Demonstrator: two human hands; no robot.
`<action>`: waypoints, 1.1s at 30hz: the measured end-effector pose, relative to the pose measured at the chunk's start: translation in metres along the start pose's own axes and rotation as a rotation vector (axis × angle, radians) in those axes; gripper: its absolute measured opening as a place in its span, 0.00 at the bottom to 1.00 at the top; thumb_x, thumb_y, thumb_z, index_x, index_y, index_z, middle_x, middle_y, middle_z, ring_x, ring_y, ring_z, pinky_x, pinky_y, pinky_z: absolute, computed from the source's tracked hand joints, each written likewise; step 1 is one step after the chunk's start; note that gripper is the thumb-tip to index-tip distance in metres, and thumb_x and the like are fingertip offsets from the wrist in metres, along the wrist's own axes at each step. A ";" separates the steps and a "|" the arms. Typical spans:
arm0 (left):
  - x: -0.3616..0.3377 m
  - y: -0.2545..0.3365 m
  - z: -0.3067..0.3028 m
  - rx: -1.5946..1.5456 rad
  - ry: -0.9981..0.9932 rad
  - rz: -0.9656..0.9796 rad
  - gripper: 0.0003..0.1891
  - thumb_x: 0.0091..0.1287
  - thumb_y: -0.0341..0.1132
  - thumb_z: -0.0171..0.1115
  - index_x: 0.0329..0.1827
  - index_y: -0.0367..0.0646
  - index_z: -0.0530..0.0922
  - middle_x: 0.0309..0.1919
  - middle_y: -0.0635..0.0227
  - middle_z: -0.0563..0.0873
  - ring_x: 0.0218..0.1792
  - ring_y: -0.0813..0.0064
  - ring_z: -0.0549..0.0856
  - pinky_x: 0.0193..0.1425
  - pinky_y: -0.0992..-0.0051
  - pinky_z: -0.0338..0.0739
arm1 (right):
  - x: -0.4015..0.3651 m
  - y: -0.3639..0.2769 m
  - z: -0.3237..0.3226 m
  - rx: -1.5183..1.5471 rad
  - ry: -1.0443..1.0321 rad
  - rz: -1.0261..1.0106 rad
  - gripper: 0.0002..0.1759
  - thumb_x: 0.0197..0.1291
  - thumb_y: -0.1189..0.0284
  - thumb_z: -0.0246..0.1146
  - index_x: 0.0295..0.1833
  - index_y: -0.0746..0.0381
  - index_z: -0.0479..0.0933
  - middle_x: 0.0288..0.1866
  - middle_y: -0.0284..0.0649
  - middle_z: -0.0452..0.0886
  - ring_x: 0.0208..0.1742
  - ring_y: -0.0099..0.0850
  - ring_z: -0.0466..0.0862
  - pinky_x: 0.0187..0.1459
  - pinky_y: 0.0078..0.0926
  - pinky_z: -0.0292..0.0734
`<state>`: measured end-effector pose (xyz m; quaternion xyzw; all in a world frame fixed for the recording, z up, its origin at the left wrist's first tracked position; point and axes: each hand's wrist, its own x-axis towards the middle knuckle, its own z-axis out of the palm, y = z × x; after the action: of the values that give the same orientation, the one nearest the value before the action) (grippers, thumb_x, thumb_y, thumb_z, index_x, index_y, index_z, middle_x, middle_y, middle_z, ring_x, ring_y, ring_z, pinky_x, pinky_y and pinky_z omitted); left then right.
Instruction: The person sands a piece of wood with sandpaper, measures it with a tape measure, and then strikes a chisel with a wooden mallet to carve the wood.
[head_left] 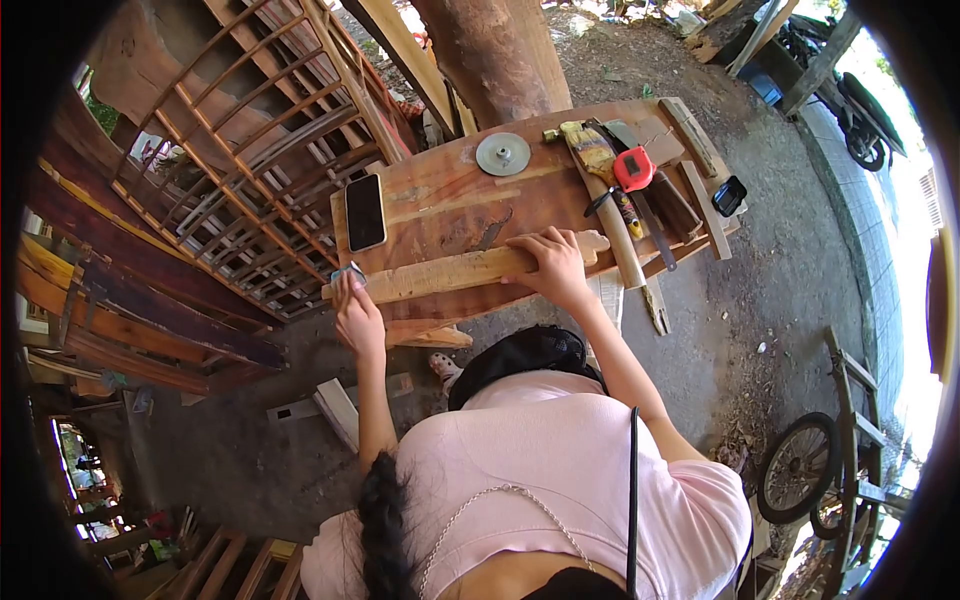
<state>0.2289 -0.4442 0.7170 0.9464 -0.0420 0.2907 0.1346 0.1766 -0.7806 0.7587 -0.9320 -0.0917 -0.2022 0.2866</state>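
Note:
A long, rough-edged strip of pale wood (440, 276) lies across the near side of the wooden table (420, 205). My right hand (553, 264) grips it toward its right end, fingers over the top and thumb at the near edge. At the strip's left end, my left hand (356, 312) is closed on a small bluish-grey folded piece (347, 272), which looks like sandpaper. The piece is against the wood there, partly covered by my fingers. Just beyond the strip, a phone (366, 213) with a dark screen rests on the table's left side.
A round metal disc (503, 154) lies at the table's far side. On the right are a red tape measure (633, 169), a wooden handle (622, 235), a brush (590, 148) and a small black case (729, 196). Slatted wooden frames (250, 130) stand left; a tree trunk (492, 60) rises behind.

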 end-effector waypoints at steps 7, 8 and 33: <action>-0.030 0.134 -0.011 -0.317 -0.199 0.137 0.27 0.73 0.48 0.47 0.63 0.33 0.74 0.62 0.49 0.76 0.63 0.52 0.77 0.66 0.61 0.72 | 0.003 -0.001 0.001 -0.002 -0.004 0.001 0.31 0.37 0.51 0.75 0.49 0.53 0.82 0.44 0.31 0.85 0.47 0.30 0.78 0.57 0.32 0.66; -0.035 0.141 -0.013 -0.322 -0.190 0.248 0.26 0.73 0.47 0.47 0.64 0.34 0.74 0.62 0.49 0.77 0.62 0.52 0.78 0.65 0.61 0.73 | 0.002 0.000 0.001 -0.007 -0.004 0.013 0.31 0.37 0.51 0.75 0.49 0.54 0.82 0.44 0.31 0.85 0.46 0.30 0.78 0.57 0.32 0.66; -0.007 0.007 -0.009 0.033 0.010 -0.040 0.24 0.76 0.46 0.42 0.62 0.39 0.77 0.63 0.56 0.77 0.64 0.55 0.76 0.59 0.61 0.79 | 0.000 0.003 0.004 -0.029 0.029 -0.027 0.30 0.37 0.50 0.75 0.47 0.52 0.83 0.40 0.32 0.85 0.47 0.29 0.78 0.56 0.32 0.66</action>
<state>0.2173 -0.4489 0.7221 0.9477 -0.0174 0.2932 0.1249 0.1790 -0.7811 0.7539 -0.9317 -0.0971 -0.2209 0.2714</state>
